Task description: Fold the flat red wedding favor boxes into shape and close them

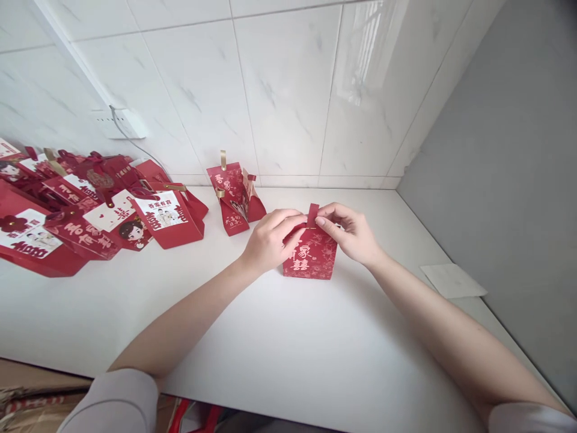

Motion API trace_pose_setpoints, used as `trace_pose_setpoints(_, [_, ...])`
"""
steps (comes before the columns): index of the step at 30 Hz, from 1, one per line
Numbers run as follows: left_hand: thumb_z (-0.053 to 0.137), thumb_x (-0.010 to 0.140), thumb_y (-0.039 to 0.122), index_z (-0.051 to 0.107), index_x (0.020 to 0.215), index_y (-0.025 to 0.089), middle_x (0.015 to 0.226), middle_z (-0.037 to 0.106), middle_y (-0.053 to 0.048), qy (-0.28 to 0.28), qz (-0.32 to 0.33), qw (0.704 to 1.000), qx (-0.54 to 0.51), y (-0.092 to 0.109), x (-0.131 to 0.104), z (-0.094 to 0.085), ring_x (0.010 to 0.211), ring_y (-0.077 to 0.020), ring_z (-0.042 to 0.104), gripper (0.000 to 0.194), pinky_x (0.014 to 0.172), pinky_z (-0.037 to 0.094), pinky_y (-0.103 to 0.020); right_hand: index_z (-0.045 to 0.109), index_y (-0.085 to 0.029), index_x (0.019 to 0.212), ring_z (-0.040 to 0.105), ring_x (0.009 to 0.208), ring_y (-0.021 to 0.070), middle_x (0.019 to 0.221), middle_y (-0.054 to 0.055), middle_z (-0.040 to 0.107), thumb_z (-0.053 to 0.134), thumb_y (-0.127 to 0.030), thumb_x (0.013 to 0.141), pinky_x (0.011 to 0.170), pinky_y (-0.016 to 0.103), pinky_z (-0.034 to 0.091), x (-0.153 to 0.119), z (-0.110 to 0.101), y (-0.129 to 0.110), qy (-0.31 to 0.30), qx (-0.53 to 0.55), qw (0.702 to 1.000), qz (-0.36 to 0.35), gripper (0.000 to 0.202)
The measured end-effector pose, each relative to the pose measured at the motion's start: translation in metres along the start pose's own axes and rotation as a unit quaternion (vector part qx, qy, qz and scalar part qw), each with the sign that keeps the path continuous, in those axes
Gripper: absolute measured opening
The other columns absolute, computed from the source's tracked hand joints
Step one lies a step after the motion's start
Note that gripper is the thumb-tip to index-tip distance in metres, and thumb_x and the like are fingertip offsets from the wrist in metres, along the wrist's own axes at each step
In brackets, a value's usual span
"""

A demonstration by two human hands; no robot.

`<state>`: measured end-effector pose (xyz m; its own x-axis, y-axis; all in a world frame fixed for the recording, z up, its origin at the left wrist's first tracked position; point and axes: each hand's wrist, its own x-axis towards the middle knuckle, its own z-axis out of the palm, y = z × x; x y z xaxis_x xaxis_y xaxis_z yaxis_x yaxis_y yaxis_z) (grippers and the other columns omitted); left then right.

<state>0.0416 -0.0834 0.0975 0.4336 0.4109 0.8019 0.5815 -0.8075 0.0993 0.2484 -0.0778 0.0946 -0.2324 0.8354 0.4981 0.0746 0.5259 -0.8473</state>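
A small red gift box (311,258) with pale pink Chinese characters and a floral print stands upright on the white table. A dark red ribbon loop (312,214) rises from its top. My left hand (274,237) is closed at the box's upper left edge, its fingertips close to the ribbon. From the other side my right hand (349,231) pinches the top edge by the ribbon's base with thumb and forefinger. Behind the left hand stand other red gift boxes (229,198), one with a gold ribbon loop; beside it a box gapes at its top.
Many finished-looking red gift boxes (166,222) crowd the left of the white table (252,355). A white paper sheet (453,281) lies near the right edge. Tiled wall (288,96) with a socket (117,124) and cable stands behind; a grey panel (509,168) bounds the right.
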Motion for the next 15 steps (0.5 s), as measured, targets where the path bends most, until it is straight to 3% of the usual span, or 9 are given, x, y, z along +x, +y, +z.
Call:
trace_pose_setpoints(4, [0.062,0.090,0.025,0.071,0.098,0.020,0.088,0.075,-0.003,-0.030,-0.023,0.999,0.036,0.004,0.008,0.000,0.080,-0.0165,0.069,0.013,0.077,0.055,-0.032,0.066,-0.022,0.102,0.064,0.079,0.0176,0.089,0.004,0.070,0.061,-0.047,0.091,0.068,0.030,0.050,0.000,-0.001,0.001,0.002,0.044,0.998,0.038,0.027])
trace_pose_setpoints(9, [0.066,0.087,0.035,0.071,0.096,0.021,0.089,0.076,-0.003,-0.063,-0.008,0.995,0.080,0.008,0.006,-0.008,0.079,-0.0177,0.068,0.017,0.074,0.052,-0.033,0.057,-0.022,0.091,0.056,0.067,0.0138,0.078,-0.001,0.062,0.060,-0.049,0.092,0.059,0.026,0.042,0.002,-0.004,0.004,0.001,0.070,0.996,0.056,0.027])
trace_pose_setpoints(12, [0.066,0.088,0.034,0.070,0.092,0.020,0.087,0.075,-0.002,-0.071,-0.009,0.994,0.083,0.010,0.005,-0.011,0.078,-0.0173,0.067,0.015,0.074,0.051,-0.032,0.056,-0.021,0.086,0.051,0.066,0.0128,0.078,-0.001,0.058,0.049,-0.050,0.097,0.058,0.026,0.038,0.002,-0.007,0.002,-0.053,0.011,0.996,0.065,0.031])
trace_pose_setpoints(15, [0.065,0.087,0.035,0.068,0.089,0.020,0.085,0.073,-0.001,-0.090,-0.065,0.993,0.046,0.012,0.008,-0.012,0.079,-0.0167,0.067,0.015,0.072,0.050,-0.030,0.057,-0.020,0.084,0.048,0.067,0.0135,0.076,-0.001,0.055,0.041,-0.045,0.100,0.061,0.027,0.037,0.001,-0.013,-0.002,-0.128,-0.042,0.989,0.056,0.034])
